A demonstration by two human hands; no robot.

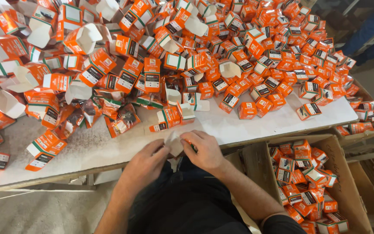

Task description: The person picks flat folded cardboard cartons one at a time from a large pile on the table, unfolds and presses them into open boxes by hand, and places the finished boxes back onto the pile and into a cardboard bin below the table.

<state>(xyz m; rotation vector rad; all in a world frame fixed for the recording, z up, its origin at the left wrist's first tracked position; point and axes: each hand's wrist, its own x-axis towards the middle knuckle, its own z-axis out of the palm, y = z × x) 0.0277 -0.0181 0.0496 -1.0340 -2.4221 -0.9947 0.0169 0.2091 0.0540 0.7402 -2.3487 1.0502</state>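
Both hands [176, 156] pinch a small orange cardboard box [176, 142].

A white table [256, 123] carries a thick heap of small orange boxes [256, 56] across its far side, many closed, some open with white flaps up at the left. A few clear bags [122, 119] lie near the front edge, beside a bare strip
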